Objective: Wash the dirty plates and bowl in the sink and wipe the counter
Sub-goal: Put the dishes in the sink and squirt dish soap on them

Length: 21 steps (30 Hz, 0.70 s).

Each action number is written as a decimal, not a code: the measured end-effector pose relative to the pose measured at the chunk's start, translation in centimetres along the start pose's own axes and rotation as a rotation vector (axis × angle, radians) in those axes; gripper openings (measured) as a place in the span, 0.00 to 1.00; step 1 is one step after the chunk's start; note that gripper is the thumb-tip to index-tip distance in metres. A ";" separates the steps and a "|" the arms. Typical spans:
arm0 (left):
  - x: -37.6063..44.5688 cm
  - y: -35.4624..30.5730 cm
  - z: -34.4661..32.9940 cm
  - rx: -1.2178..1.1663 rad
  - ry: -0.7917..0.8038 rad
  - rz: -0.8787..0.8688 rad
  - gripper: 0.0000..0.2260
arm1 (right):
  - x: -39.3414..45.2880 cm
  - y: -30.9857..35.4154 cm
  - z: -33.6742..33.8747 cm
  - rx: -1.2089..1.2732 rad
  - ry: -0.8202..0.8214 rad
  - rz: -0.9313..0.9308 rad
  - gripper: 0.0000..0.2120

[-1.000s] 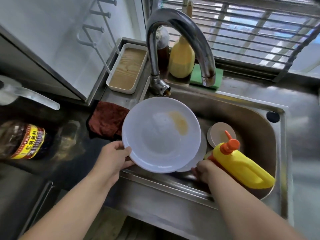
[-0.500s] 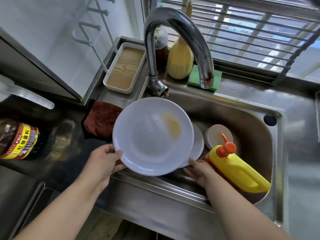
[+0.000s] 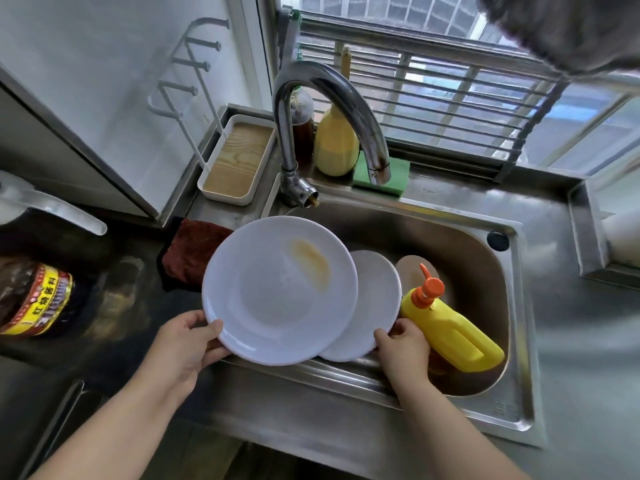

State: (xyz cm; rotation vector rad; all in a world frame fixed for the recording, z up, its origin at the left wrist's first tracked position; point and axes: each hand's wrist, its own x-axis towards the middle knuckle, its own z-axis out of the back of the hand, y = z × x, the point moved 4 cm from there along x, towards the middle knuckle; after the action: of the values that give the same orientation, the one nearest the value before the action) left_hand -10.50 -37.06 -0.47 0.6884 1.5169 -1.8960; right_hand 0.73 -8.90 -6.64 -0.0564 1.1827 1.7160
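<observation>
While a large white plate (image 3: 280,292) with a brown smear is held tilted over the left part of the sink (image 3: 516,306), its lower left rim is pinched by the left hand (image 3: 185,341), thumb on top and fingers (image 3: 216,353) curled beneath. A second white plate (image 3: 375,306), partly covered by the first, is gripped at its lower right edge by the right hand (image 3: 403,344), whose fingers are curled round the rim. A bowl (image 3: 412,271) is seen in the basin behind it, with a yellow bottle (image 3: 450,330) with an orange pump lying just beside the right hand. A dark red cloth (image 3: 188,252) is spread on the desk (image 3: 571,327) left of the sink, under the faucet (image 3: 332,109).
</observation>
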 end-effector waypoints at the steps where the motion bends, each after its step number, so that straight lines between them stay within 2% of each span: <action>1: -0.2 0.1 0.1 -0.005 0.003 0.003 0.05 | -0.6 0.3 0.4 0.005 -0.004 0.036 0.05; 4: -0.6 0.4 0.5 -0.010 0.003 0.016 0.04 | -2.0 1.2 1.7 0.034 -0.025 0.132 0.10; 9: -0.9 0.6 0.8 -0.027 -0.007 0.025 0.08 | -3.3 2.9 3.8 0.030 -0.105 0.249 0.05; 16: -1.7 0.8 1.6 -0.056 -0.021 0.019 0.03 | -5.0 5.1 7.3 0.037 -0.267 0.377 0.03; 21: -1.8 0.7 0.6 -0.063 -0.023 0.012 0.04 | -5.8 6.4 9.7 0.070 -0.338 0.411 0.04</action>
State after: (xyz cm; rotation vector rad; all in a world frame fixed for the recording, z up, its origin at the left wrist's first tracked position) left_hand -8.83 -37.47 0.49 0.6438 1.5485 -1.8330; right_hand 3.32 -6.05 5.72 0.5326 1.0444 1.9379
